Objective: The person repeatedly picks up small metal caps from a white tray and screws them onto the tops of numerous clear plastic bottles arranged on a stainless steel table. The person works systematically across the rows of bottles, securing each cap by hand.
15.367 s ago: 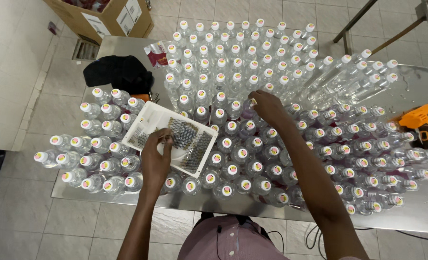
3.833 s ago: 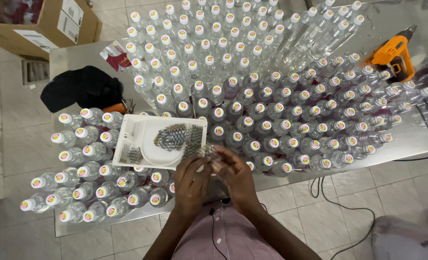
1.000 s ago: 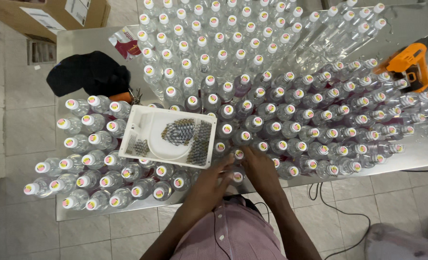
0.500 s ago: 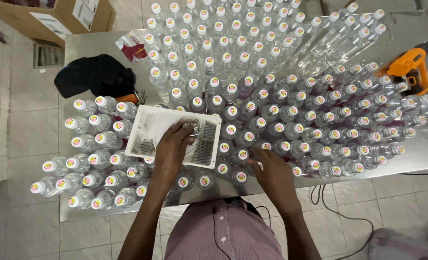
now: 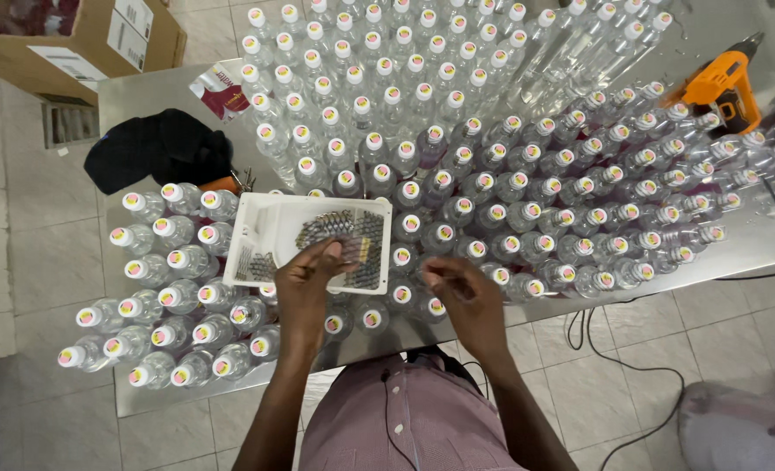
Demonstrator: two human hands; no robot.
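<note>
The left hand (image 5: 305, 283) reaches into the near edge of a white tray (image 5: 270, 228) that rests on top of the bottles near the front edge of the bench (image 5: 143, 96); its fingertips are pinched together over a heap of small dark metal pieces (image 5: 346, 237) lying in the tray, though whether a piece is already between them cannot be told. The right hand (image 5: 466, 296) hovers just right of the tray, above the bottles at the front edge, fingers curled narrowly toward the thumb as if pinching something too small to make out. Clear plastic bottles (image 5: 457, 157) with white caps bearing pink and yellow marks stand upright and packed close together across most of the bench, on both sides of the tray. A black cloth (image 5: 156, 153) lies near the bench's far left corner, with a red packet (image 5: 222, 87) just beyond it. An orange power drill (image 5: 723, 83) sits at the far right. A cardboard box (image 5: 82, 35) stands on the tiled floor beyond the left corner.
</note>
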